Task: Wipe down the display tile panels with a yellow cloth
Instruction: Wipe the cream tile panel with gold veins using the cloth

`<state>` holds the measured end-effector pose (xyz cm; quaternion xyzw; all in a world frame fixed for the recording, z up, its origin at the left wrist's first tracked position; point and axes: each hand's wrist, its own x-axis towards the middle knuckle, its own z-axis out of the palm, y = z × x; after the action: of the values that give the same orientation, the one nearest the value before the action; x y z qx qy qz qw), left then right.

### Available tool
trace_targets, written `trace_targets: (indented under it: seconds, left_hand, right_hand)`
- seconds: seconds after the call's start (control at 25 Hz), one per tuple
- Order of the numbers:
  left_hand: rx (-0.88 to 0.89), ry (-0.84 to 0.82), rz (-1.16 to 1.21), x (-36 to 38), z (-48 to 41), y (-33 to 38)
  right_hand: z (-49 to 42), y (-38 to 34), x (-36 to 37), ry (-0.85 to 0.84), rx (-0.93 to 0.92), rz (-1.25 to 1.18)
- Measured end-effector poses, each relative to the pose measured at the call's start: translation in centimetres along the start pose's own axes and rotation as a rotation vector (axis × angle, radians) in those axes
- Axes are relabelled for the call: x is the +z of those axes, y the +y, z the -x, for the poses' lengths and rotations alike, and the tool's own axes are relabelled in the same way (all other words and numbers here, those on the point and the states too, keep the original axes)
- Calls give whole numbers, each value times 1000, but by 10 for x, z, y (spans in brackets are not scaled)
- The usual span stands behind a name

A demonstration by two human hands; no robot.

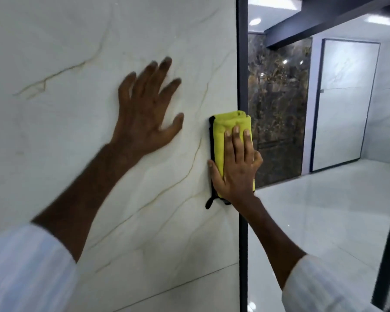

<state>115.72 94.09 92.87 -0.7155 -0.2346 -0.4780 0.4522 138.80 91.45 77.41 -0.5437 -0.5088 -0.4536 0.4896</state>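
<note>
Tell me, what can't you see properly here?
Head view:
Part of the yellow cloth is hidden under the right hand.
On the left hand, the fingertips are smeared by motion blur.
The white tile panel is cut off by the top, bottom and left edges.
Dust on it: too faint to tell.

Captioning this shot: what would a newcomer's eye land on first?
The folded yellow cloth, bright at the right edge of the white marble-look panel, pressed flat under the right hand. Next, the left hand, spread open over the panel left of it, then the dark mottled panel beyond the black frame.
</note>
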Motion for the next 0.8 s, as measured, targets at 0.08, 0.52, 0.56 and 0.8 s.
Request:
trace_targets:
  seconds: [0.08,0.52,0.56,0.8]
  left_hand:
    - [9,-21,46,-2,58,33]
    - [99,-165,-92,30,143,67]
    - [97,-156,-92,30,144,68]
    - [93,-172,-113,29,145,68]
  right_hand:
    - [-19,-1,-3,-12,7,-7]
    - [11,2,3,-5,25,-22]
    - [35,3,6,-19,25,-20]
    - [162,14,12,-106,6,-88]
